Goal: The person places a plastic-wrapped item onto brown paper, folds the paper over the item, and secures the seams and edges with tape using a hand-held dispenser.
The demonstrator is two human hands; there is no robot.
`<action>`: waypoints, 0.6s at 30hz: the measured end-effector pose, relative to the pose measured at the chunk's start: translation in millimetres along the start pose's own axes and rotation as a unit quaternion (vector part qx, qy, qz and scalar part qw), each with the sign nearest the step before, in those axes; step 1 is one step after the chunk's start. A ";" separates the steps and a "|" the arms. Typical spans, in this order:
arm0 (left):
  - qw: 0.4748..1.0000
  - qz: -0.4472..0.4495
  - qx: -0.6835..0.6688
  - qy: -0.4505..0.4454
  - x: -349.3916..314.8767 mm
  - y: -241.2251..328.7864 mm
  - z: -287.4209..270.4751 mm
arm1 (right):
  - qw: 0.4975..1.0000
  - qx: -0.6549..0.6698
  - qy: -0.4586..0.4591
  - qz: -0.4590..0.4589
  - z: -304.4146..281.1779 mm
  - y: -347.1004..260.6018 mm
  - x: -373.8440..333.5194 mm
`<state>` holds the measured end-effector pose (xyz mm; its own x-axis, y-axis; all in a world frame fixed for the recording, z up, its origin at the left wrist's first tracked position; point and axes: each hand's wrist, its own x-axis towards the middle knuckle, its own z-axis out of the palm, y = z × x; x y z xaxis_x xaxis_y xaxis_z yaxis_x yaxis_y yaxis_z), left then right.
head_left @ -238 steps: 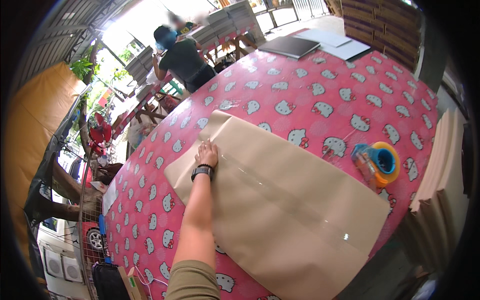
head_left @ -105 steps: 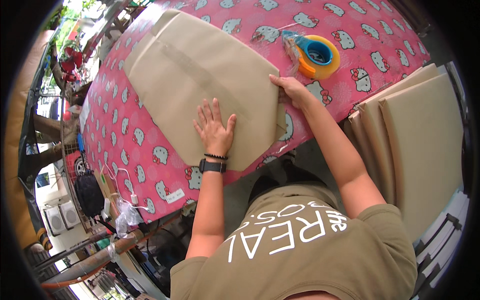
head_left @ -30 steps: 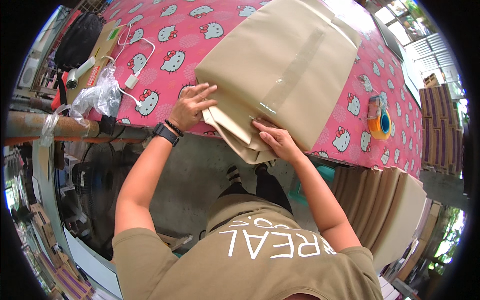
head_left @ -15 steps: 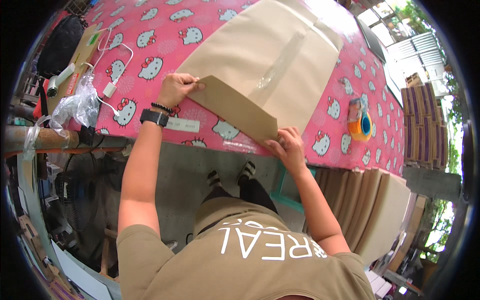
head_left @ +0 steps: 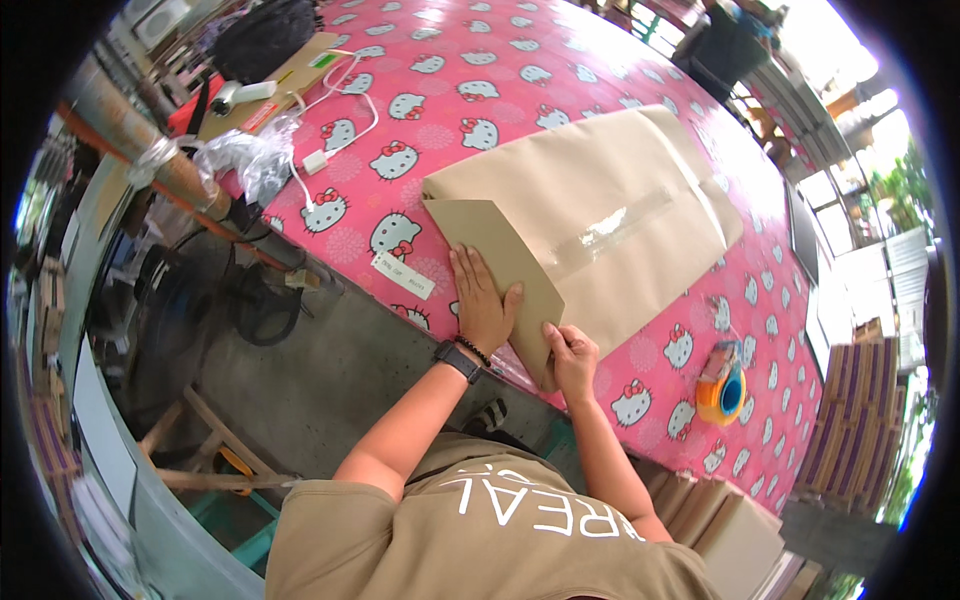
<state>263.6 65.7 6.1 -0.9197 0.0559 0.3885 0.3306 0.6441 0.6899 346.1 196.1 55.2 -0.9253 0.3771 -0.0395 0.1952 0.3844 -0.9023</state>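
A large tan kraft paper parcel (head_left: 560, 170) lies on the pink table, with a strip of clear tape (head_left: 620, 228) along its top. Its near end is a darker tan flap (head_left: 505, 245) with slanted corners. My left hand (head_left: 485, 305) presses flat on the flap's near part, fingers stretched out. At the flap's right corner, my right hand (head_left: 573, 362) is closed in a pinch on the edge. A small white label strip (head_left: 403, 275) sits on the table left of my left hand.
An orange tape roll (head_left: 722, 385) with a blue core stands at the right. White cables (head_left: 316, 161), clear plastic (head_left: 248, 160) and a black bag (head_left: 262, 40) lie at the far left. Wrapped tan parcels (head_left: 735, 520) stand below the table's right edge. A rusty pipe (head_left: 190, 185) runs at the left.
My left hand has gone from pinching the flap's left corner to lying flat on the flap. My right hand still grips its right corner. The view has shifted and turned.
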 end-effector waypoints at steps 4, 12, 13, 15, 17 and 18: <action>0.995 -0.046 -0.086 0.036 5.8 1.3 4.7 | 0.999 -0.017 -0.044 -0.027 -10.1 10.2 6.0; 0.825 -0.181 -0.504 0.180 21.5 -28.4 20.6 | 0.965 -0.084 -0.110 -0.224 -12.3 -24.3 83.3; 0.805 -0.175 -0.538 0.179 20.9 -29.4 21.5 | 0.931 -0.156 -0.101 -0.315 9.9 -32.9 101.2; 0.775 -0.155 -0.591 0.162 26.9 -20.1 18.1 | 0.913 -0.175 -0.123 -0.347 59.6 -54.6 136.2; 0.744 -0.134 -0.639 0.139 31.4 -5.6 12.4 | 0.888 -0.249 -0.109 -0.370 111.9 -61.9 170.9; 0.761 -0.144 -0.611 0.163 27.6 -3.7 11.6 | 0.873 -0.283 -0.109 -0.382 138.2 -66.3 180.7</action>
<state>234.5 73.8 7.2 -0.9560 -0.2732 0.1071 0.2580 -0.6086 0.7504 121.0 122.4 48.5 -0.8834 -0.3179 0.3443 -0.4343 0.8312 -0.3471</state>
